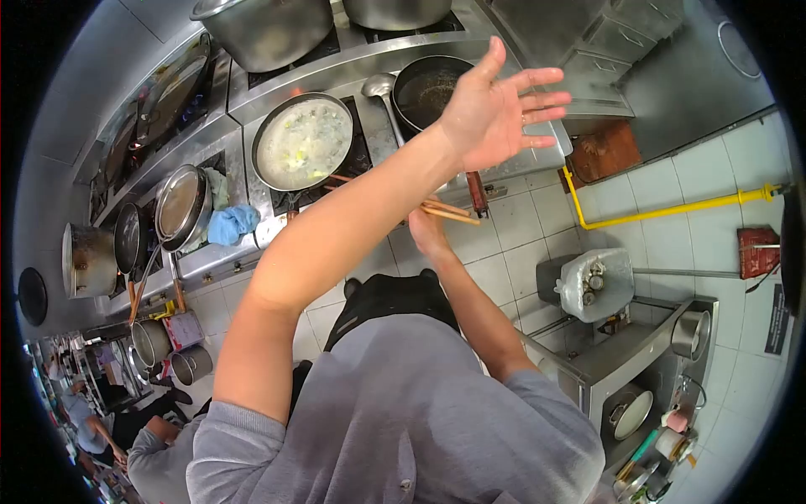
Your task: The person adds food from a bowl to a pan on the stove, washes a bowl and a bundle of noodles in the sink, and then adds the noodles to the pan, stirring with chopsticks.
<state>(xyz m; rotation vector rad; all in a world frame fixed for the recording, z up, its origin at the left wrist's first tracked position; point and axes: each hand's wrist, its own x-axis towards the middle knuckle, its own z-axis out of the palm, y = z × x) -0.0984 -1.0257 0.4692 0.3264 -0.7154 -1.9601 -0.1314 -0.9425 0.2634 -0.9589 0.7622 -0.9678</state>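
Note:
My left arm reaches across the view to the right. My left hand (510, 113) is open, palm showing and fingers spread, above the edge of a dark pan (417, 84) on the stove. My right hand (428, 231), partly hidden by the left forearm, is closed around long wooden chopsticks (453, 213). Their other ends show beyond the forearm, near the rim of a frying pan (255, 155). That pan holds a bubbling whitish liquid (304, 143) with pale yellow-green pieces. Between the two pans lies a metal ladle (379, 86).
Large pots (267, 34) stand on the back burners. On the left are stacked pans (180, 206), a blue cloth (232, 225) and another pot (88, 260). A yellow pipe (672, 212) runs along the right wall. Other people (96, 424) are at lower left.

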